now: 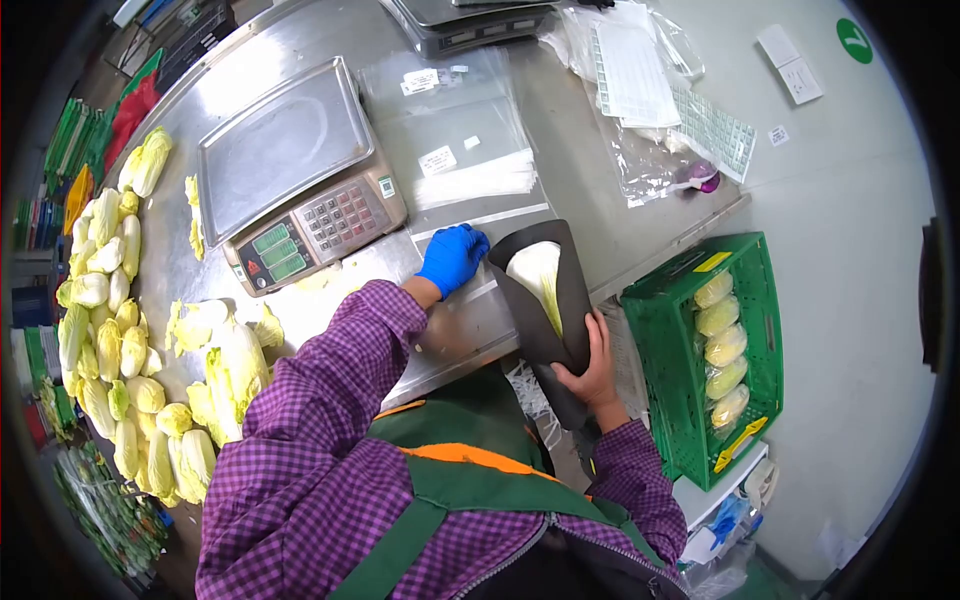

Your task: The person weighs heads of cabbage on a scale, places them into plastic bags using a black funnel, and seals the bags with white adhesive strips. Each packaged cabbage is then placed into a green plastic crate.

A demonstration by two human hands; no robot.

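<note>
My left hand, in a blue glove, has its fingers curled at the edge of a clear plastic bag lying on the steel table. My bare right hand grips the side of a dark grey trough-like sleeve, thumb on the inside and fingers round the outer edge. Inside the sleeve lies a pale Chinese cabbage, its white base toward the far end. The sleeve slants across the table's front edge, just right of my left hand.
A weighing scale stands left of the bags. Loose Chinese cabbages are piled at the far left. On the right, a green crate holds several wrapped cabbages. Label sheets lie at the back, near a second scale.
</note>
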